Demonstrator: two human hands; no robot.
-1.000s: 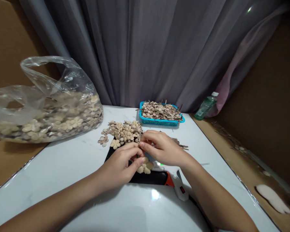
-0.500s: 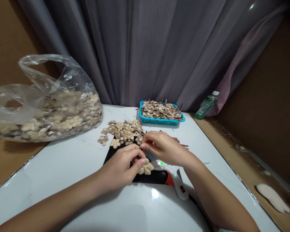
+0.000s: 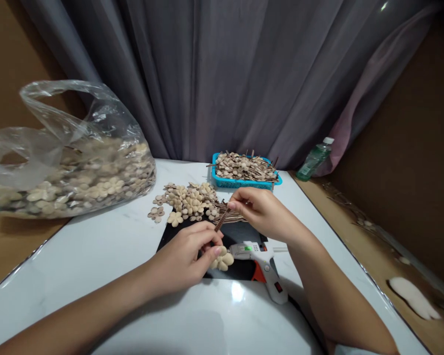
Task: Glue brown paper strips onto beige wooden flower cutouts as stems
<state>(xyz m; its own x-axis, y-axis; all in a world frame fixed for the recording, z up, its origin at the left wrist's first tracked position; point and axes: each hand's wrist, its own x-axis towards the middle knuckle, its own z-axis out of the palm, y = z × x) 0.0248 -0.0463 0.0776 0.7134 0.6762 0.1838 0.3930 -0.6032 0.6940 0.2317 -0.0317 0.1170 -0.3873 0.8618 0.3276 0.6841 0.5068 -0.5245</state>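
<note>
My left hand pinches a cream flower piece above the black mat. Between both hands runs a thin brown strip; its upper end is in the fingertips of my right hand, and its lower end reaches the left fingers, where the contact is hidden. A white glue gun with an orange trigger and a green light lies on the mat, its nozzle beside the flower piece. Behind my hands are a heap of flower pieces and a bunch of brown strips.
At the left stands a clear plastic bag full of flower pieces. A blue basket of small pieces and strips is at the back of the white table. A green bottle stands at the right by the grey curtain.
My right hand has moved up and to the right, away from my left hand, and the brown strip now shows between them. More of the glue gun and strip bunch is visible.
</note>
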